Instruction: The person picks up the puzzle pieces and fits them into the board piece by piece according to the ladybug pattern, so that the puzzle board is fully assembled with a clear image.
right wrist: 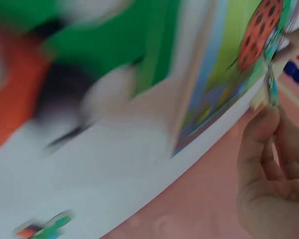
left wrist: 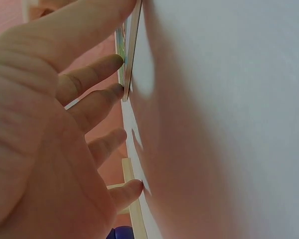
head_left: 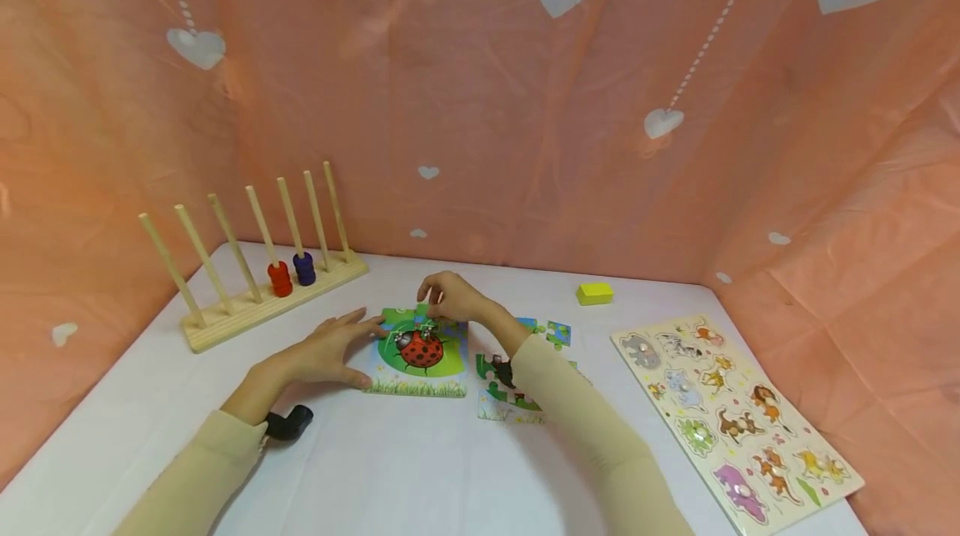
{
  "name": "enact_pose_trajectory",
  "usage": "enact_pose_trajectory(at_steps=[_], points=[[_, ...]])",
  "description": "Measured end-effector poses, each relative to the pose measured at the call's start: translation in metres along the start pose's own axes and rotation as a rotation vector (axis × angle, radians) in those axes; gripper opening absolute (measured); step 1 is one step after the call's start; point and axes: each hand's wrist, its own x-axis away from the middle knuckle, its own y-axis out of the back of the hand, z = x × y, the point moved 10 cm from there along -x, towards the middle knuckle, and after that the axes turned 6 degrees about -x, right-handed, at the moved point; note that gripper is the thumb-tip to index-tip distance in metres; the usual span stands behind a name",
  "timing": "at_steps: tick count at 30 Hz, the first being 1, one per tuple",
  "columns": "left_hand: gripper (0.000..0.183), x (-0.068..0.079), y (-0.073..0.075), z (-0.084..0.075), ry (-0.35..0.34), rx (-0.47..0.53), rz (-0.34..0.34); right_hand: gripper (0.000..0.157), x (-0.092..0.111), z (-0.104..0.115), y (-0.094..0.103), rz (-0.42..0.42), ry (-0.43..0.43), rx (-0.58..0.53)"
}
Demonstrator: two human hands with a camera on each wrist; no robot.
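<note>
A square ladybug picture board point(head_left: 405, 387) lies on the white table in front of the person. Along its left edge the left hand point(head_left: 326, 350) spreads its fingers, thumb near the lower corner and fingertips touching the side. Over the board's upper part, the right hand point(head_left: 459, 300) pinches a small jigsaw piece point(right wrist: 272, 89) between thumb and finger, seen edge-on in the right wrist view. Right of the board lie several joined and loose jigsaw pieces point(head_left: 558, 333), partly hidden by the right forearm.
A wooden peg stand point(head_left: 273, 310) with red rings point(head_left: 280, 279) and dark blue rings point(head_left: 303, 269) stands back left. A yellow block point(head_left: 595, 294) sits at the back, an animal knob puzzle point(head_left: 738, 423) at the right. A pink curtain point(head_left: 480, 102) closes off the rear.
</note>
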Motion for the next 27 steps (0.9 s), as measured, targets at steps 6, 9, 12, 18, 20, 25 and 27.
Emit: enact_pose_trajectory(at_steps=[6, 9, 12, 18, 20, 25, 27], points=[[0.072, 0.0, -0.003, 0.0, 0.003, 0.004, 0.009, 0.023, -0.013, 0.013, -0.015, -0.061, -0.019, 0.14], [0.072, 0.0, -0.003, 0.001, 0.007, 0.001, 0.012, 0.028, -0.013, 0.014, -0.021, -0.062, -0.04, 0.305], [0.072, 0.0, -0.001, 0.002, 0.013, 0.003, 0.013, 0.038, -0.012, 0.013, -0.027, -0.045, -0.062, 0.44], [0.071, 0.0, 0.001, 0.0, 0.0, -0.002, 0.008, 0.058, -0.011, 0.016, -0.036, -0.001, -0.055, 0.584], [0.071, 0.0, 0.002, -0.001, -0.005, -0.001, 0.004, 0.061, -0.012, 0.017, -0.038, 0.002, -0.05, 0.602], [0.07, 0.0, 0.001, -0.001, -0.008, 0.007, 0.006, 0.054, -0.014, 0.019, -0.042, -0.004, -0.042, 0.607], [0.07, 0.0, 0.001, -0.002, -0.007, 0.008, 0.007, 0.047, -0.014, 0.019, -0.043, 0.002, -0.042, 0.61]])
